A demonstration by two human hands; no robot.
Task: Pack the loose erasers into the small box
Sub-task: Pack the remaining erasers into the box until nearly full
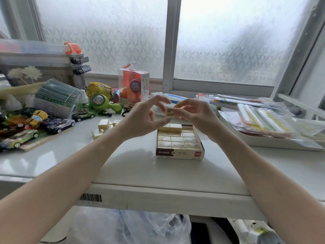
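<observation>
We hold one eraser [170,111] in the air above the far end of the box [179,143], pinched by the fingertips of our right hand [195,113], while our left hand [146,117] curls beside it with thumb and forefinger just at its left end; whether the left grip actually presses on it we cannot tell. The box sits on the tabletop [131,166] below, its lower layer looking full and two erasers already lying on top at the far end. The grip is light and at the tips only, so the eraser could slip and drop, knocking those top two askew or bouncing out onto the tabletop. Set down crooked, it may ride on a neighbour and leave the row uneven. More loose erasers [103,127] wait left of the box, near the tabletop clutter; our left forearm could sweep them toward the toy cars [58,125] as it reaches over.
</observation>
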